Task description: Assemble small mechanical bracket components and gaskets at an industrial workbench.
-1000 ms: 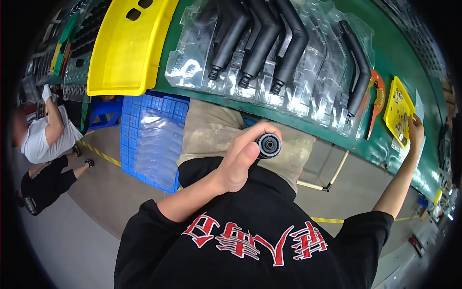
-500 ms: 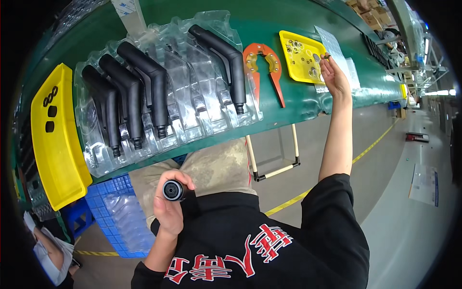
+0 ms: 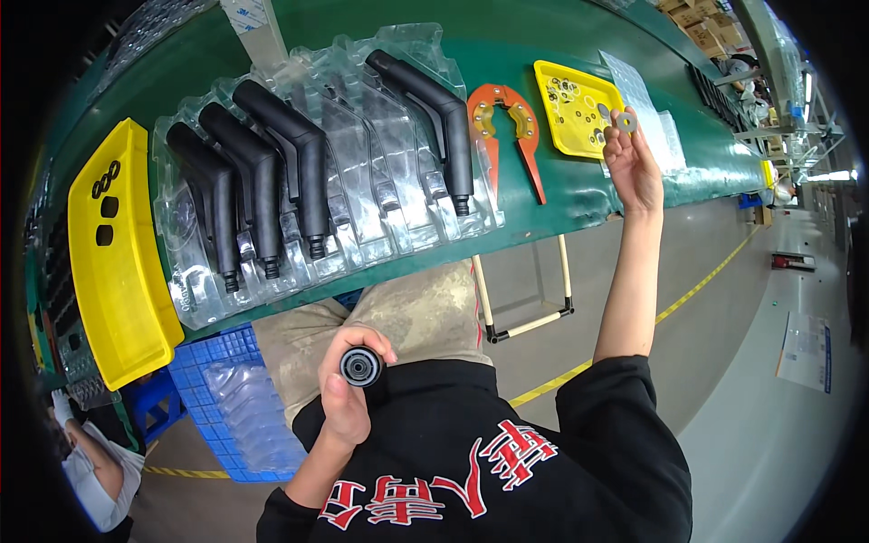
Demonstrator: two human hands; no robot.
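Observation:
Close to my body, my left hand [image 3: 344, 412] is wrapped round a black cylindrical part [image 3: 360, 366], whose round, ringed end faces up. The rest of that part is hidden by the hand. Over the right of the bench, my right hand [image 3: 634, 181] pinches a small grey washer [image 3: 626, 121] between thumb and fingers, its flat side showing. Just left of this hand lies a yellow tray [image 3: 563, 136] with small rings, washers and discs. Several black angled tubular handles [image 3: 291, 149] rest in a clear plastic tray [image 3: 376, 231] in front of me.
An orange horseshoe-shaped tool [image 3: 531, 169] lies between the trays on the green bench [image 3: 507, 54]. At left stands a larger yellow tray [image 3: 136, 308] with a few black parts. A blue crate [image 3: 237, 443] is below the bench. Another person's arm [image 3: 98, 457] shows at lower left.
My right hand has drawn back slightly from the small-parts tray and turned the washer from edge-on to flat side showing. My left hand keeps its hold; the whole view has shifted a little.

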